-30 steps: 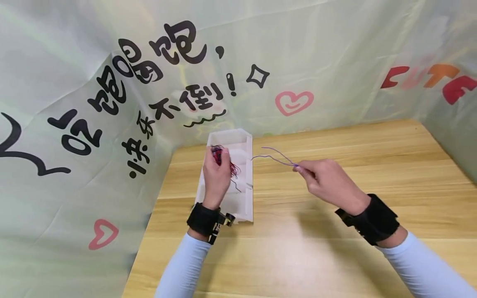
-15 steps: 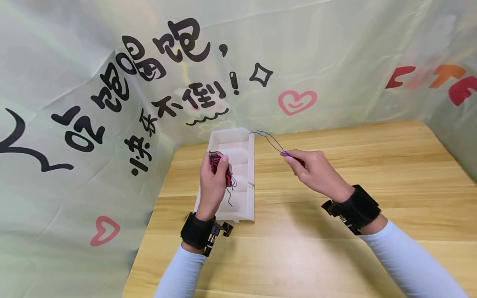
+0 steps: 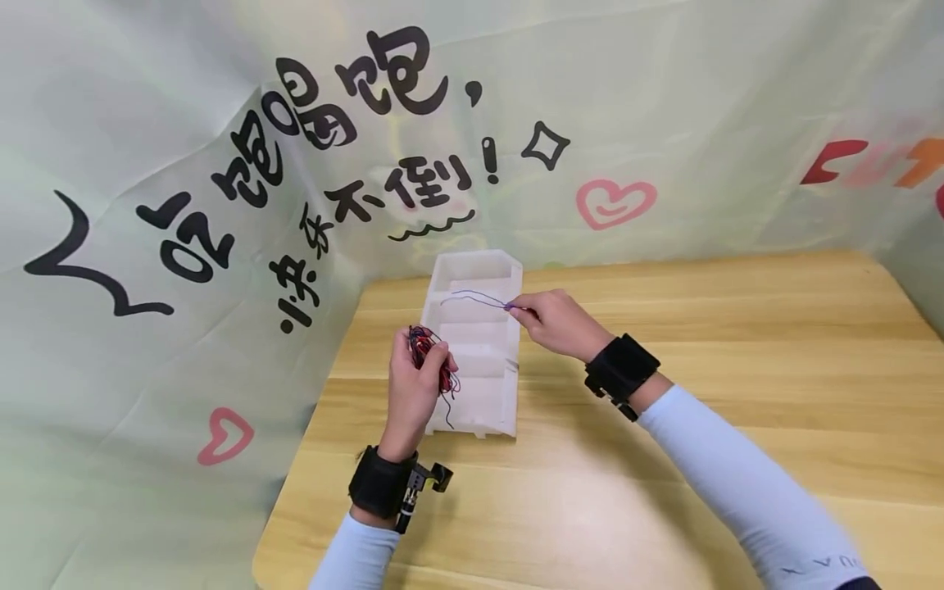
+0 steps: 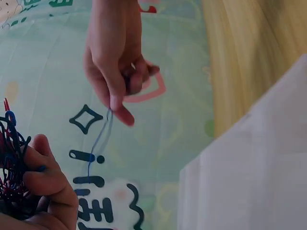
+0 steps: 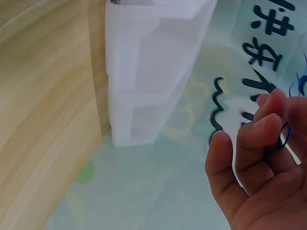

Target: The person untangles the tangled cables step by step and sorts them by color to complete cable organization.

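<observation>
Head view, checked from the largest item down. Wooden table [image 3: 701,459] carries a white box [image 3: 510,401] with compartments set in a row, its far end near the wall sheet. My right hand [image 3: 564,319] is at the box's right edge, pinching a thin blue-violet wire [image 3: 496,303] between thumb and fingers. My left hand [image 3: 415,393] grips a tangled bundle of red and dark wires [image 3: 423,346] beside the box's left edge.

Handling judgement: I should keep the pinch close to where the two strands meet, clear both free ends of the dividers, and hold the bundle firmly, as its one dangling strand could snag. From above I cannot tell how high the wire sits over the box.

Compared with half a second ago: my right hand has moved left, from well off the box to its edge; the wire's ends, then by the far right corner, now lie over the compartments; my left hand has dropped back toward the near end. Both grips are unchanged.
</observation>
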Motion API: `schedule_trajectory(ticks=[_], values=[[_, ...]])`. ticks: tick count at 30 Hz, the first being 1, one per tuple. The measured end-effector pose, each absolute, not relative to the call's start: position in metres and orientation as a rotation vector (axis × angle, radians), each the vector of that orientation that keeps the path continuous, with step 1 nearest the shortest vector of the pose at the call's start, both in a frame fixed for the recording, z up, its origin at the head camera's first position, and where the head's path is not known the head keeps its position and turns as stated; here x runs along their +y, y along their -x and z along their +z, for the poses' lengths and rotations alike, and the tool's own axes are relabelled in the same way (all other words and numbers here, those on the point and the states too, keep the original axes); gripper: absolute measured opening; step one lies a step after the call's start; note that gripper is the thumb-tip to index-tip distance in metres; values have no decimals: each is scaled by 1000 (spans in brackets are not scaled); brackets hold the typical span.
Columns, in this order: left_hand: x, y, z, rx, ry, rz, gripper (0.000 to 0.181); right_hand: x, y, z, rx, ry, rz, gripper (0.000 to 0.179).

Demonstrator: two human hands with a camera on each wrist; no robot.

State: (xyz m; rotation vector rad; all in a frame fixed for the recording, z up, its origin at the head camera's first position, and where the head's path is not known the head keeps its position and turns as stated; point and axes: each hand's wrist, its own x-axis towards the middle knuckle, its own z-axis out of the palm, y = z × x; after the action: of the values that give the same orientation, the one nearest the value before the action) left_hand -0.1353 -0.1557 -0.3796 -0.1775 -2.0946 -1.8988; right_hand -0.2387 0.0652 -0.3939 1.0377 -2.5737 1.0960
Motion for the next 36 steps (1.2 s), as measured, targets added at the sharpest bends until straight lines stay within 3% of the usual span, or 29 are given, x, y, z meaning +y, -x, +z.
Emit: schedule_trajectory(ticks=[15, 24, 36], values=[[-168, 113, -418, -2175, 24, -2009, 27, 24, 269, -435, -2702, -965, 1064, 21], [-162, 115, -416, -2172, 52, -2033, 32, 18, 267, -442, -2835, -891, 941, 56], [-153, 122, -422, -2135, 45, -2151, 37, 52, 255, -427, -2696, -904, 1234, 51]])
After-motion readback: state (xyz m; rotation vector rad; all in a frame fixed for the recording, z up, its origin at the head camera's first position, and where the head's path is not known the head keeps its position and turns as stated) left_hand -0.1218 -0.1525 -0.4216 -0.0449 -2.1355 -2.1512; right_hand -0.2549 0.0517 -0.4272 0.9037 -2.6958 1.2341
